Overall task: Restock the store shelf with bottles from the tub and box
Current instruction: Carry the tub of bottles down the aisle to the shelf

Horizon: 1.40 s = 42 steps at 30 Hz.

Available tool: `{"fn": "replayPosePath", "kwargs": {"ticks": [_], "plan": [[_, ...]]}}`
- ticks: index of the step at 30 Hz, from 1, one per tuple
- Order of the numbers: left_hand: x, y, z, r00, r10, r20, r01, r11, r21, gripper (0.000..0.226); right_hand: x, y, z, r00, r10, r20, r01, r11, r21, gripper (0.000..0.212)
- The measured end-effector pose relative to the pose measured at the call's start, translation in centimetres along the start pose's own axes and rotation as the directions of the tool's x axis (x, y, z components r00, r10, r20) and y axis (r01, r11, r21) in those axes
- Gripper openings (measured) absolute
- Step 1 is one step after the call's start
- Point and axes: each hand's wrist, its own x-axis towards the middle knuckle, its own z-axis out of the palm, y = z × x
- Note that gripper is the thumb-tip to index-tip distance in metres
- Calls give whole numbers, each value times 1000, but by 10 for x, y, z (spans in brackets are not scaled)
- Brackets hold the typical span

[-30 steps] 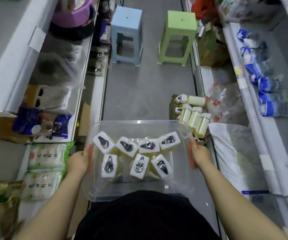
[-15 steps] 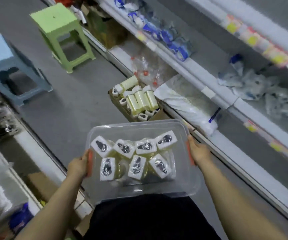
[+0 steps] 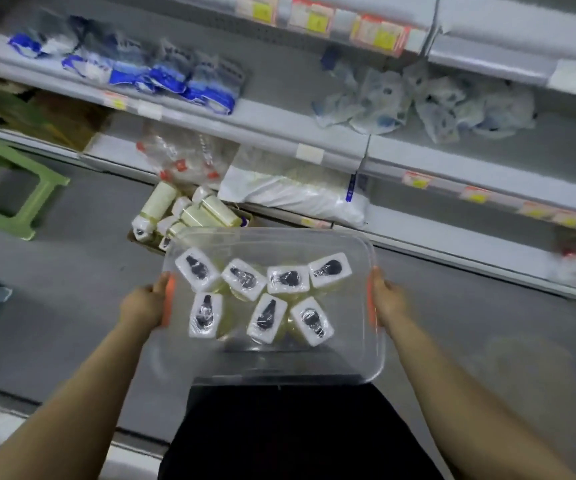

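Clear plastic tub [image 3: 366, 355] holding seven white-capped yellow bottles [image 3: 266, 296] sits centre-frame; left hand [image 3: 143, 304] at nine o'clock and right hand [image 3: 388, 301] at three o'clock curl round its orange handles. Cardboard box [image 3: 144, 240] lies at eleven o'clock.

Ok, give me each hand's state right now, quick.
Left hand: closed, holding the clear tub by its left side.
Right hand: closed, holding the same tub by its right side.

No legible text anywhere. Price tags [image 3: 380, 38] on shelf [image 3: 272, 128] edges: yellow/red, print too blurred to read. Bottles [image 3: 288, 279] in tub [image 3: 379, 341]: white tops w/ black figure, no letters made out. Blue mark on white sack [image 3: 293, 192]: unreadable.
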Motion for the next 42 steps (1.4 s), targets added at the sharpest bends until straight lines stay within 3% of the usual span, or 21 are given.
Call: {"fn": "replayPosePath", "kwargs": {"ticks": [4,8,13,19,25,37,42], "plan": [[33,50,5,999,28,40,-32,995,95,66,20,-5,-4,993,84,-80,-79,995,59,55],[77,73,33,995,-5,102,-9,991,134,68,54,-5,1,981,146,-132,-150,989,-21,61],[138,66,88,973,-103,204,93,994,57,66,114,17,37,964,224,-141,-233,971,-48,64],[215,53,165,973,-93,209,77,993,85,61,197,63,89,936,299,-189,-318,945,-78,67],[281,34,233,973,-80,217,70,996,54,53,268,100,128,930,313,-195,-338,935,-111,69],[390,45,346,974,-91,207,55,983,173,77,410,129,173,949,267,-167,-288,951,-113,67],[415,63,378,975,-42,219,10,990,144,61,455,133,182,946,265,-188,-284,955,-84,68]]}}
